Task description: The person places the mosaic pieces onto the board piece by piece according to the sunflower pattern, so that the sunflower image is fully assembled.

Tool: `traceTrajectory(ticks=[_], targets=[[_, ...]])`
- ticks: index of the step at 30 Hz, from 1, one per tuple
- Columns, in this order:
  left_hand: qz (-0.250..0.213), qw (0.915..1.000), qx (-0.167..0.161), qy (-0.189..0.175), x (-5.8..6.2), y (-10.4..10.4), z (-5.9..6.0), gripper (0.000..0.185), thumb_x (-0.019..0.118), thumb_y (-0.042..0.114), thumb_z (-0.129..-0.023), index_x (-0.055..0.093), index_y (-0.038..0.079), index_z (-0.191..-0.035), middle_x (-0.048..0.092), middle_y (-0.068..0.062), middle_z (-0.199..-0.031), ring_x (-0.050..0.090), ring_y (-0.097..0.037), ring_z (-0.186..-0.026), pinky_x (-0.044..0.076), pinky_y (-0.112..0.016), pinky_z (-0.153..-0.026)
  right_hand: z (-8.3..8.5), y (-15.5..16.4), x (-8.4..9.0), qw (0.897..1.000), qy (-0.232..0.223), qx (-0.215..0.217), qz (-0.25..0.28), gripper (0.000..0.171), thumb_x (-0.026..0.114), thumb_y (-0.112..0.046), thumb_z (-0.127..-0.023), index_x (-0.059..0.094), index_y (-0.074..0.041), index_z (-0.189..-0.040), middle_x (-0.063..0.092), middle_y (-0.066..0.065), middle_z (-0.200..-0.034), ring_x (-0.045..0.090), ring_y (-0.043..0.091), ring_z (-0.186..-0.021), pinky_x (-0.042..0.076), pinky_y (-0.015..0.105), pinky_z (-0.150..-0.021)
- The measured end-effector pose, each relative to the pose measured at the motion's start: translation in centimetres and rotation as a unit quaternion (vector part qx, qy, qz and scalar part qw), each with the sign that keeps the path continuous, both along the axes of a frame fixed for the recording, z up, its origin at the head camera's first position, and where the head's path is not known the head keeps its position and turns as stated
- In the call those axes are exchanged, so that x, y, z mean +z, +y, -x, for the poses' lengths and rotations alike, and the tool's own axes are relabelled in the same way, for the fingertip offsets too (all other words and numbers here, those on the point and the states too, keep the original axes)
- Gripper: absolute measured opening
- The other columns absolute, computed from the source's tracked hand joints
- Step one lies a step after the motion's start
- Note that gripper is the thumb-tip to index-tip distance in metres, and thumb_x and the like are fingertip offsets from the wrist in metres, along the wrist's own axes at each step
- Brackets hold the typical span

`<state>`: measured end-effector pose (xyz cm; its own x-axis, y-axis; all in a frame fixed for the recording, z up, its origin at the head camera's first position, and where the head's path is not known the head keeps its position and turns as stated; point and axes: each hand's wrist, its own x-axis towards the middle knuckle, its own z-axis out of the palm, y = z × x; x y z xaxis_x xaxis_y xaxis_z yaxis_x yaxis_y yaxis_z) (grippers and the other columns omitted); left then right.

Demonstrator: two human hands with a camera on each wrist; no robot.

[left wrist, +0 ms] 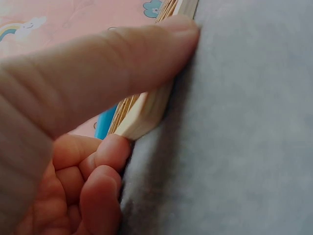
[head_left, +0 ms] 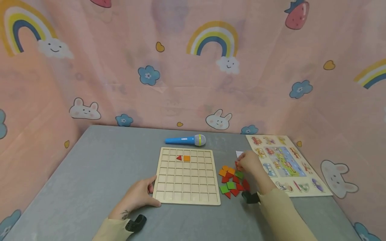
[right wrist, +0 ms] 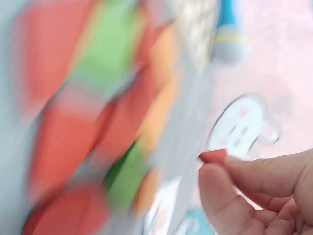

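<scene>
The grid board [head_left: 187, 175] is pale, unvarnished-looking wood, layered at its edge. A matt grey felt-like cloth covers the desk [head_left: 90, 167]. The microphone [head_left: 185, 140] near the far edge is glossy plastic.

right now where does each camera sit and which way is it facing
Head: worn high, looking forward and down at the table; shows both sleeves, the left hand on the board corner, the right hand over the tiles.
Left wrist: low beside the left hand, looking along the board edge; thumb and curled fingers fill it.
Right wrist: behind the right hand, looking across the blurred tiles; fingers pinch a red tile.
Head and right wrist both show the microphone.
</scene>
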<state>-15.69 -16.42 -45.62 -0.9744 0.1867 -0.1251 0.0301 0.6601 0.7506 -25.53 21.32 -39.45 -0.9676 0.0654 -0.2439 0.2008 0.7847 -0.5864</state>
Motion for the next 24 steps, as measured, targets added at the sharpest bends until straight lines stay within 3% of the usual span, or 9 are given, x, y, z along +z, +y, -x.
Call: traceTrajectory(ticks=[4, 9, 15, 20, 24], targets=[[0.004, 1.0000, -0.001, 0.000, 0.0, -0.1, 0.0, 0.105, 0.089, 0.018, -0.048, 0.040, 0.002, -0.139, 0.049, 0.001, -0.070, 0.040, -0.012, -0.057, 0.030, -0.022, -0.050, 0.9, -4.0, 1.0, 0.991, -0.010, -0.013, 0.131, 0.020, 0.059, -0.003, -0.087, 0.061, 0.010, -0.102, 0.063, 0.014, -0.080, 0.060, 0.013, -0.060, 0.053, 0.032, -0.064], [0.001, 1.0000, -0.008, 0.003, 0.0, -0.1, 0.0, 0.104, 0.089, 0.018, -0.049, 0.040, 0.002, -0.139, 0.049, 0.001, -0.070, 0.040, -0.011, -0.057, 0.030, -0.022, -0.050, 2.4, -8.5, 0.2, 0.979, -0.022, -0.008, 0.202, 0.016, 0.061, -0.002, -0.086, 0.062, 0.010, -0.097, 0.061, 0.009, -0.074, 0.058, 0.009, -0.053, 0.053, 0.025, -0.059], [-0.001, 0.9999, -0.012, 0.002, 0.1, -0.1, 0.0, 0.105, 0.089, 0.018, -0.049, 0.039, 0.001, -0.139, 0.049, 0.000, -0.070, 0.039, -0.011, -0.057, 0.029, -0.022, -0.049, 3.6, -11.8, -1.7, 0.986, -0.033, 0.003, 0.165, 0.009, 0.061, 0.003, -0.082, 0.065, 0.009, -0.088, 0.062, 0.009, -0.071, 0.056, 0.009, -0.050, 0.051, 0.024, -0.054], [0.000, 0.9999, -0.013, 0.003, 0.1, -0.1, 0.0, 0.105, 0.090, 0.019, -0.049, 0.039, -0.002, -0.139, 0.049, 0.001, -0.070, 0.039, -0.010, -0.056, 0.029, -0.022, -0.049, 4.0, -12.9, -2.7, 0.992, -0.016, 0.018, 0.124, 0.007, 0.062, 0.005, -0.080, 0.067, 0.008, -0.083, 0.057, 0.004, -0.057, 0.052, 0.009, -0.045, 0.045, 0.022, -0.048], [-0.002, 0.9999, -0.014, 0.004, 0.0, -0.1, 0.0, 0.105, 0.089, 0.019, -0.049, 0.038, -0.003, -0.138, 0.049, 0.001, -0.070, 0.038, -0.010, -0.056, 0.029, -0.021, -0.049, 4.1, -13.5, -3.0, 0.995, -0.010, 0.033, 0.098, 0.007, 0.061, 0.004, -0.081, 0.067, 0.007, -0.080, 0.055, 0.004, -0.055, 0.052, 0.010, -0.044, 0.045, 0.022, -0.048]])
